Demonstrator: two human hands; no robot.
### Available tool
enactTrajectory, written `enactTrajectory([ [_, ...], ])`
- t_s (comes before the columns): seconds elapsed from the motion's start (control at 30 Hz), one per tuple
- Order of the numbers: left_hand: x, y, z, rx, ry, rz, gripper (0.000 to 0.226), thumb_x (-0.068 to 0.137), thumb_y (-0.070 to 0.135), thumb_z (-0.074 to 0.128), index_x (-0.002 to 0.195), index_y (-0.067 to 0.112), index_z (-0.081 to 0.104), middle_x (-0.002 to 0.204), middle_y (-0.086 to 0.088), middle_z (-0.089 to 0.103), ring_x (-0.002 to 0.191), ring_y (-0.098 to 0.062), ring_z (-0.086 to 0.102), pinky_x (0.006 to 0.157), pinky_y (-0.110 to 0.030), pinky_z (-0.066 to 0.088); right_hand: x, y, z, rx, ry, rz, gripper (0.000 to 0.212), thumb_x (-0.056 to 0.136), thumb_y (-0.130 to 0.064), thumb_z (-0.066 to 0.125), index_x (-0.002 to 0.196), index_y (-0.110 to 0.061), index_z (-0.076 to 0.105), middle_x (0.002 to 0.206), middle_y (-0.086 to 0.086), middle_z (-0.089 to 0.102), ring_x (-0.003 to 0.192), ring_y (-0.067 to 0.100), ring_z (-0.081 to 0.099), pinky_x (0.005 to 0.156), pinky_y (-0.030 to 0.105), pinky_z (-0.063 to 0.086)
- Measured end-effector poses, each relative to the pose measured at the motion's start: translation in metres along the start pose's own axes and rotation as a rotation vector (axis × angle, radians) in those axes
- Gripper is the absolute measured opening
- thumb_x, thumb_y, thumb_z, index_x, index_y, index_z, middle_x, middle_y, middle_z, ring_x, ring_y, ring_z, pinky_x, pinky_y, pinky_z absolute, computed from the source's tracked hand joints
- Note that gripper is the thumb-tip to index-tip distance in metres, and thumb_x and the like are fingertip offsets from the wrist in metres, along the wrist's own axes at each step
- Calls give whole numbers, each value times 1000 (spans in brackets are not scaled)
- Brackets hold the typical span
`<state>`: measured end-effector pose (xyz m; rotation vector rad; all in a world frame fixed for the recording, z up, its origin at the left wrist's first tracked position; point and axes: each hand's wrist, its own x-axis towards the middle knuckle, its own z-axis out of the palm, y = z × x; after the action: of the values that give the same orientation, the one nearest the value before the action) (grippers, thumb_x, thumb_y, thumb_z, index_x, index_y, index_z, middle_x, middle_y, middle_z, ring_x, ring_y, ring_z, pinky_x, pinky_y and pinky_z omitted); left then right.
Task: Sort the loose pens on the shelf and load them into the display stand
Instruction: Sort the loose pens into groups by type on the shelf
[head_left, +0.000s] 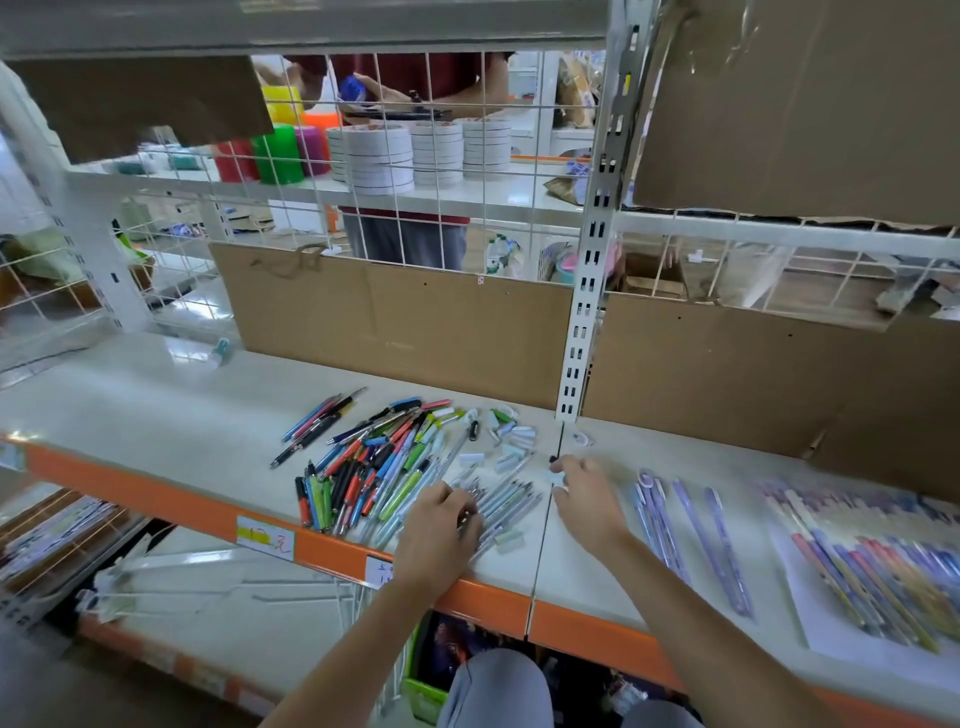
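Sorting goes best one kind at a time: the left hand (441, 525) curls over pale pens (506, 499) near the shelf (156, 415) front edge; the right hand (584, 493) pinches a small pale cap (557, 477). No display stand shows.

White shelf (156, 415) with orange front edge, heap of mixed pens (374, 457), loose caps (511, 434) (pale ones), purple pens (691, 530) apart at right
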<state>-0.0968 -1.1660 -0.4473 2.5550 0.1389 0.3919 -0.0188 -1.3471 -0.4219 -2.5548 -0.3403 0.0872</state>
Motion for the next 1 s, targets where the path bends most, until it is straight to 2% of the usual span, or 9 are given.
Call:
enactTrajectory([
  [0.1,1,0,-1,-25,-15,-35,13,92,30,55,94,19,62,92,4,44,85,-12,48,76,-31,50,5,4,-2,-59,-24,30,40,96,-11,39,135,-15,44,128,10,40,105,29,55,88,34,44],
  [0.27,2,-2,2,-39,-1,-57,13,92,29,56,96,19,64,94,4,45,87,-13,50,78,-33,51,1,6,-2,-92,-27,13,32,94,-12,42,126,-16,49,123,7,41,101,26,56,84,31,42],
  [0.43,1,-2,3,-30,26,-46,15,92,26,55,97,17,65,94,3,48,85,-12,52,76,-33,52,-7,5,1,-121,-11,19,33,94,-9,40,125,-15,50,122,7,41,101,25,55,87,32,43],
  [0.57,0,-2,1,-32,43,-39,14,90,24,57,95,15,67,93,2,50,86,-12,51,77,-29,50,-12,8,0,-79,-21,23,31,93,-8,40,121,-17,52,118,7,44,88,21,53,78,30,42],
  [0.63,0,-1,-2,-24,34,-31,15,91,23,57,95,16,68,95,1,52,88,-13,53,80,-29,50,-14,10,-2,-62,-26,29,30,94,-10,43,121,-16,54,116,7,45,87,21,54,77,28,42],
  [0.77,4,4,-12,162,-49,44,20,94,25,51,96,18,70,100,0,57,93,-15,55,85,-28,48,-18,10,-5,-32,-27,53,21,93,-16,51,113,-14,57,107,4,41,85,19,52,80,28,43],
  [0.87,8,7,-16,288,-86,82,21,95,23,47,98,18,67,103,0,56,92,-15,57,82,-24,46,-26,7,-7,93,-26,88,8,90,-18,56,98,-14,56,104,4,47,88,19,54,75,26,43],
  [0.9,9,7,-16,332,-95,93,21,95,23,47,100,18,66,103,0,56,93,-16,57,80,-23,46,-30,6,-8,187,-20,92,4,90,-17,57,92,-15,55,102,5,52,84,18,55,70,23,42],
  [1.0,10,9,-18,389,-80,94,23,95,26,44,100,16,64,99,-1,58,90,-17,59,74,-24,46,-45,4,-10,518,-55,157,7,90,-14,58,85,-15,53,89,3,62,61,11,55,52,13,38],
])
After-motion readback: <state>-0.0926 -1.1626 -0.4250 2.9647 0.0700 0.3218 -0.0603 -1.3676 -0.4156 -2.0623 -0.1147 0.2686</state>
